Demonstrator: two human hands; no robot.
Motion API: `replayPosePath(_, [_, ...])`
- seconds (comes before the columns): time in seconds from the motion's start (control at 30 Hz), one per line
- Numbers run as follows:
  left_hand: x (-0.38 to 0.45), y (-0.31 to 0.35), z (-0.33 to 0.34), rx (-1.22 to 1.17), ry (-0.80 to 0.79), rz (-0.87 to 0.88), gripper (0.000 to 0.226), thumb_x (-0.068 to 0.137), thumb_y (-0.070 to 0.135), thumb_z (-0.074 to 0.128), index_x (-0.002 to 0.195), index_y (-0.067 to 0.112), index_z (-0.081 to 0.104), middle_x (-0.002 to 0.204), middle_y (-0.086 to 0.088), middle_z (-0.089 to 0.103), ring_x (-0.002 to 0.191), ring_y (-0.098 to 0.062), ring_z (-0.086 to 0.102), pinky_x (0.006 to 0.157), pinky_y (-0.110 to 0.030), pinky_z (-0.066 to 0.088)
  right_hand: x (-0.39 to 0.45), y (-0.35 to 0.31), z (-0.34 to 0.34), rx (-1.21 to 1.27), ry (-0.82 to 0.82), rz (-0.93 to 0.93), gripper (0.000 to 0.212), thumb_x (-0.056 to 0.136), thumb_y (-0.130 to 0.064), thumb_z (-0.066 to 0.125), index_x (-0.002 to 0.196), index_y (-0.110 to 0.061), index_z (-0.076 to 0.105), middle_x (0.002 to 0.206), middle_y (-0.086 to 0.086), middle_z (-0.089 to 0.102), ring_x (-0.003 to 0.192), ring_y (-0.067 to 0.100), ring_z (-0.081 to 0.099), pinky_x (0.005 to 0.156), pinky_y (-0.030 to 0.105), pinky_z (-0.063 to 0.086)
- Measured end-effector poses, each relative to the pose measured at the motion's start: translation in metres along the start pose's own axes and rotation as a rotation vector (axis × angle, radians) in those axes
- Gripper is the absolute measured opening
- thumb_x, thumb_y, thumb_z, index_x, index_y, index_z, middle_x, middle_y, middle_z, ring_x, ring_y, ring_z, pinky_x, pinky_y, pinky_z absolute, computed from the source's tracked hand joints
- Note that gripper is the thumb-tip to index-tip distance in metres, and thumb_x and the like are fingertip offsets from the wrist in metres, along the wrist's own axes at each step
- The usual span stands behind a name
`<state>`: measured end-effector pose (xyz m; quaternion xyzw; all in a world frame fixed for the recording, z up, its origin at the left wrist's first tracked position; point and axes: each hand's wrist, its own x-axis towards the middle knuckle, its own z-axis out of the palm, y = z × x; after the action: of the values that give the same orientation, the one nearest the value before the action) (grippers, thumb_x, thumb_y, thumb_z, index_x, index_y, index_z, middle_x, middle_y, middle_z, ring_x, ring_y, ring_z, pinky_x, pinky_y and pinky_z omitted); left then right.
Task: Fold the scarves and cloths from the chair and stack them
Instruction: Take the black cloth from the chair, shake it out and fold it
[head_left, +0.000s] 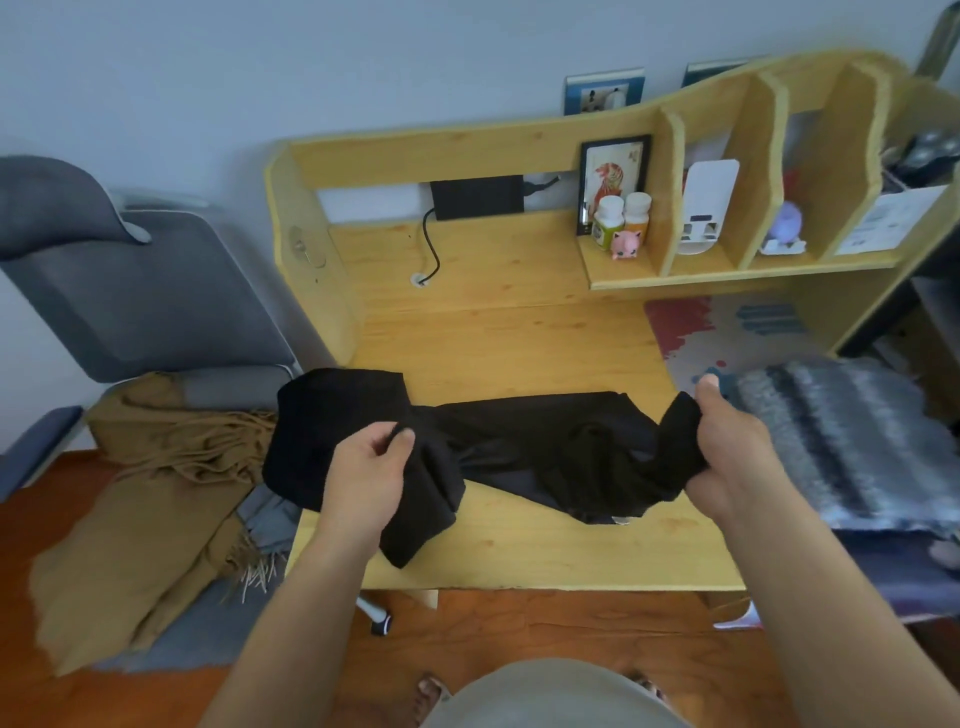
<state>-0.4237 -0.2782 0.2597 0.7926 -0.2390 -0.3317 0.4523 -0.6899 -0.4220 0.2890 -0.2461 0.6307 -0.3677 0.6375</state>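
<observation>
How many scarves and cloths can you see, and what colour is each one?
Black: 1, the black cloth held across the desk by the left hand and right hand
Brown: 1, the brown fringed scarf on the chair
Grey: 1, the grey cloth under it
Grey striped: 1, the fuzzy striped scarf
Total: 4

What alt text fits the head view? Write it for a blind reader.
A person's left hand and right hand grip a black cloth over a wooden desk. A brown fringed scarf drapes over the grey chair at left; a folded grey striped scarf lies at right.
</observation>
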Motion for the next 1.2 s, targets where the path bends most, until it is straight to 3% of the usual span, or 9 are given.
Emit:
replayPosePath(0.13, [-0.013, -0.001, 0.0, -0.618, -0.235, -0.174, 0.022, 0.103, 0.013, 0.055, 0.118, 0.004, 0.07, 0.117, -0.016, 0.072, 0.113, -0.03, 0.069, 0.102, -0.047, 0.052, -0.013, 0.018, 0.011, 0.072, -0.053, 0.005, 0.04, 0.098, -0.054, 0.055, 0.1, -0.015, 0.061, 0.1, 0.009, 0.074, 0.089, 0.03, 0.074, 0.083, 0.052, 0.06])
replayPosePath(0.2, [-0.024, 0.005, 0.007, -0.787, -0.359, -0.241, 0.029, 0.101, 0.009, 0.056, 0.128, 0.005, 0.066, 0.121, -0.016, 0.071, 0.105, -0.024, 0.071, 0.091, -0.041, 0.055, -0.021, 0.033, 0.022, -0.007, -0.113, -0.029, 0.048, 0.097, -0.061, 0.051, 0.108, -0.016, 0.063, 0.103, 0.007, 0.074, 0.093, 0.03, 0.073, 0.082, 0.052, 0.06])
replayPosePath(0.3, [-0.039, 0.011, 0.032, -0.762, -0.387, -0.319, 0.031, 0.099, 0.009, 0.058, 0.13, 0.006, 0.064, 0.109, -0.016, 0.073, 0.092, -0.023, 0.073, 0.077, -0.037, 0.059, -0.034, 0.055, 0.04, -0.268, -0.196, -0.213, 0.065, 0.091, -0.072, 0.046, 0.119, -0.015, 0.062, 0.1, -0.003, 0.07, 0.09, 0.017, 0.067, 0.078, 0.039, 0.059])
replayPosePath(0.37, [-0.049, 0.013, 0.048, -0.725, -0.386, -0.348, 0.031, 0.101, 0.013, 0.057, 0.13, 0.005, 0.064, 0.111, -0.015, 0.074, 0.1, -0.025, 0.073, 0.087, -0.04, 0.057, -0.047, 0.071, 0.051, -0.376, -0.319, -0.39, 0.045, 0.099, -0.054, 0.049, 0.101, -0.011, 0.064, 0.076, -0.004, 0.06, 0.068, 0.01, 0.057, 0.059, 0.027, 0.049])
replayPosePath(0.47, [-0.059, 0.012, 0.062, -0.755, -0.323, -0.365, 0.03, 0.102, 0.024, 0.058, 0.127, 0.009, 0.067, 0.12, -0.017, 0.073, 0.113, -0.028, 0.071, 0.103, -0.047, 0.052, -0.053, 0.101, 0.058, -0.483, -0.448, -0.538, 0.006, 0.098, -0.026, 0.063, 0.098, -0.02, 0.064, 0.088, -0.007, 0.066, 0.081, 0.006, 0.063, 0.072, 0.031, 0.056])
replayPosePath(0.67, [-0.068, 0.005, 0.073, -0.75, -0.127, -0.269, 0.042, 0.091, 0.001, 0.069, 0.131, 0.014, 0.062, 0.119, -0.011, 0.073, 0.114, -0.025, 0.07, 0.103, -0.043, 0.053, -0.053, 0.12, 0.055, -0.324, -0.396, -0.501, 0.019, 0.098, -0.01, 0.06, 0.104, -0.023, 0.072, 0.1, -0.004, 0.072, 0.098, 0.014, 0.069, 0.088, 0.041, 0.058])
replayPosePath(0.9, [-0.079, 0.012, 0.071, -0.658, -0.048, -0.203, 0.02, 0.103, 0.019, 0.058, 0.11, 0.009, 0.074, 0.102, -0.01, 0.078, 0.102, -0.022, 0.074, 0.097, -0.04, 0.054, -0.053, 0.117, 0.052, -0.216, -0.358, -0.406, 0.011, 0.098, -0.026, 0.063, 0.1, -0.023, 0.073, 0.094, -0.001, 0.074, 0.094, 0.02, 0.07, 0.087, 0.047, 0.059])
replayPosePath(1.07, [-0.083, 0.01, 0.069, -0.462, -0.046, -0.1, 0.035, 0.096, 0.041, 0.067, 0.096, 0.007, 0.076, 0.097, -0.025, 0.069, 0.1, -0.022, 0.069, 0.101, -0.06, 0.052, -0.054, 0.123, 0.049, -0.459, -0.174, -0.954, 0.013, 0.094, -0.011, 0.068, 0.104, -0.016, 0.075, 0.095, -0.011, 0.065, 0.088, 0.008, 0.066, 0.073, 0.024, 0.056])
replayPosePath(1.2, [-0.09, 0.012, 0.072, -0.301, -0.07, -0.013, 0.024, 0.103, 0.028, 0.059, 0.092, 0.027, 0.08, 0.098, -0.001, 0.076, 0.1, -0.016, 0.072, 0.096, -0.045, 0.057, -0.053, 0.129, 0.052, -0.591, -0.102, -1.265, 0.016, 0.094, -0.003, 0.067, 0.108, -0.006, 0.075, 0.095, -0.002, 0.065, 0.081, 0.005, 0.063, 0.068, 0.018, 0.052])
